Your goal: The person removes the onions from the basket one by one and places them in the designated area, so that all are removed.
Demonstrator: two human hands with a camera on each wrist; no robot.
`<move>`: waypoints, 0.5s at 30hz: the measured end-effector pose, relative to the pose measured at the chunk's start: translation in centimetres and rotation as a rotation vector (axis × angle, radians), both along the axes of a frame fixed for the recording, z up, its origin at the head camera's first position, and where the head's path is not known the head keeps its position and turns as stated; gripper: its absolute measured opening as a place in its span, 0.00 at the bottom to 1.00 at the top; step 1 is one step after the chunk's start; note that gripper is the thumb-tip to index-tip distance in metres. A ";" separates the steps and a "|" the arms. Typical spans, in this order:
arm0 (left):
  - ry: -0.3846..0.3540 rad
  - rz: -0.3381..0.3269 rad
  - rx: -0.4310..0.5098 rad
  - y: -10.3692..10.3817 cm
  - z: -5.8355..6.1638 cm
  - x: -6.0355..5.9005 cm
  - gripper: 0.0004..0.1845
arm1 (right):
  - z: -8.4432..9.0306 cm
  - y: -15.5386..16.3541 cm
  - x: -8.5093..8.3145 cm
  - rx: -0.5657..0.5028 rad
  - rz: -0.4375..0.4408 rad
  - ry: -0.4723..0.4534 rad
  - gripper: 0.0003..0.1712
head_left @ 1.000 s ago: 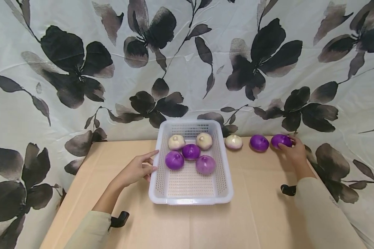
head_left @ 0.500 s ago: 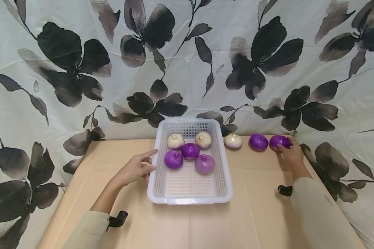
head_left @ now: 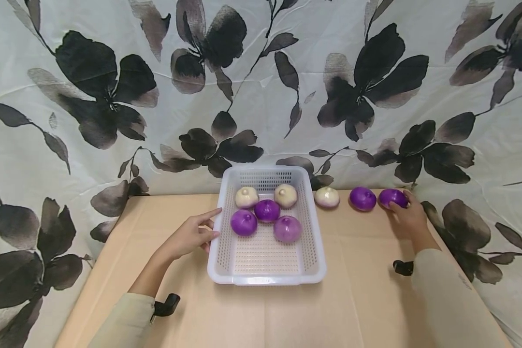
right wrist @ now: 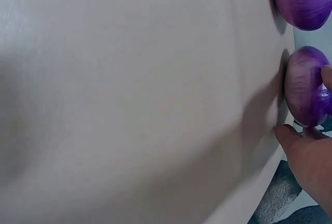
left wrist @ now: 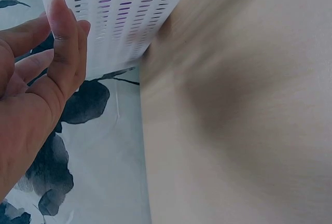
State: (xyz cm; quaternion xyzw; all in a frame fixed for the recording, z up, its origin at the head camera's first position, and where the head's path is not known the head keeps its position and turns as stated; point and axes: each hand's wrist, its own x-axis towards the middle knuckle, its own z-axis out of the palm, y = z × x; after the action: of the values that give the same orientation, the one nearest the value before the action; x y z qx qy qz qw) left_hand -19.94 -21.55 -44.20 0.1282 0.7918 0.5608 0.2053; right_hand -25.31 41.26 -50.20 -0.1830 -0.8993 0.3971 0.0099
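Note:
My right hand is at the far right, fingers curled round a purple onion that sits at the table's back edge. In the right wrist view a fingertip lies on that onion's side and the thumb is close beneath it. On the other side, my left hand rests with loosely extended fingers against the left rim of a white perforated plastic basket. The left wrist view shows the fingertips at the basket's outer wall. Inside the basket lie two white onions and three purple ones.
Between basket and right hand, a white onion and another purple onion stand in a row along the back of the tan table. A floral cloth hangs behind it. Both wrists wear black camera mounts.
Both hands keep their places, the right fingers still on the same onion. The view shifts slightly; the onions and basket stay where they were.

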 end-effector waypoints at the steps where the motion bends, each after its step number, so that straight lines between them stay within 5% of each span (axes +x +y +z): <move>1: 0.002 -0.002 -0.002 0.0 0.0 0.0 0.38 | 0.1 0.0 0.1 -0.002 -0.003 -0.005 0.43; 10: 0.018 -0.017 -0.017 0.1 -0.1 -0.2 0.38 | 1.2 0.8 1.8 -0.051 0.032 0.022 0.45; 15: 0.008 -0.018 -0.009 -0.2 -0.3 -0.3 0.38 | 2.5 0.1 2.7 -0.053 0.072 0.114 0.45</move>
State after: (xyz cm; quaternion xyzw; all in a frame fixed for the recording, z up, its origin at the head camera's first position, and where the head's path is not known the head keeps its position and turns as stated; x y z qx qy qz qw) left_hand -20.20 -21.70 -44.51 0.1365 0.7941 0.5547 0.2076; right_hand -22.59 41.31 -47.72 -0.1277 -0.8924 0.4308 0.0420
